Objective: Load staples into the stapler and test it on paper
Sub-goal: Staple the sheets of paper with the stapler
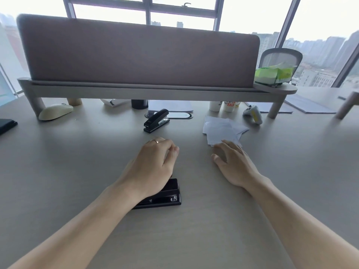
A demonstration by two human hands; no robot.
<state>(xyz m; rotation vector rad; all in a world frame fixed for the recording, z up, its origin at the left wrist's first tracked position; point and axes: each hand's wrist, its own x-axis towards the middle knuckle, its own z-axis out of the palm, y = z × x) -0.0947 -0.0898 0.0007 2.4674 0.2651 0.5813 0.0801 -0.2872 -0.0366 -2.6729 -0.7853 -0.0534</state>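
reaching for the paper (223, 131), the right hand (234, 164) lies low over the desk (77, 162), fingers spread, tips touching the near edge of the loose white pile, nothing pinched yet. the left hand (155, 164) hangs over the stapler (165, 197), fingers curled, thumb against forefinger; whether it pinches anything there cannot be told. the stapler sits flat on the desk, close to the person, half hidden beneath the left wrist, well apart from the paper. a second stapler (156, 121) stands farther back, untouched.

by the look of it, the step is fetching a sheet for the test. to do it well: draw just one sheet off the pile with the fingertips, since the sheets overlap and may come away together; bring it to the stapler; slip a corner fully into the mouth; hold the base flat and press straight down with the left palm.

the stapler's long axis runs across the desk, left to right, tipped slightly. its exposed end, with a glint of metal, points right; whether that is mouth or hinge cannot be told, since the hand covers the other end.
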